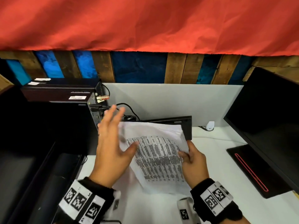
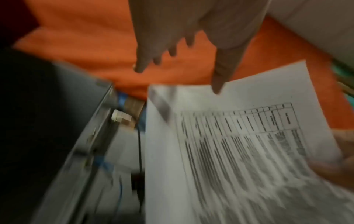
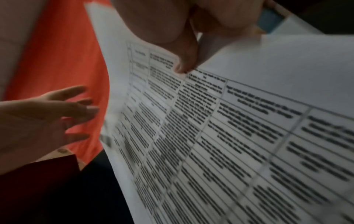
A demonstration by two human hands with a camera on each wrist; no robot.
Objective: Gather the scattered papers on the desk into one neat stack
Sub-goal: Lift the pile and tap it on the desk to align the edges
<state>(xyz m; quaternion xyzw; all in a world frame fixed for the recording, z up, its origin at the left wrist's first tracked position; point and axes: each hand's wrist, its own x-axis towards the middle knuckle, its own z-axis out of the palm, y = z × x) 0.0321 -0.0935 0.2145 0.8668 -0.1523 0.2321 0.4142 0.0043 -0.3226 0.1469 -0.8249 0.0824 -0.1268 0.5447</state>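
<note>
Right hand (image 1: 193, 165) is pinching the right edge of the papers (image 1: 155, 156), thumb on top of the printed table, holding them tilted up off the white tabletop (image 1: 215, 159). Left hand (image 1: 111, 143) is spread wide, fingers straight, just beside the papers' left edge. Black monitor (image 1: 268, 120) off right.

papers (image 1: 155, 152) above desk (image 1: 215, 159), left hand (image 1: 111, 143) beside, right hand (image 1: 193, 162) at edge

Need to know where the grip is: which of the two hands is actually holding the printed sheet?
The right hand pinches the printed sheet at its right edge; the left hand is spread open beside it, gripping nothing.
</note>
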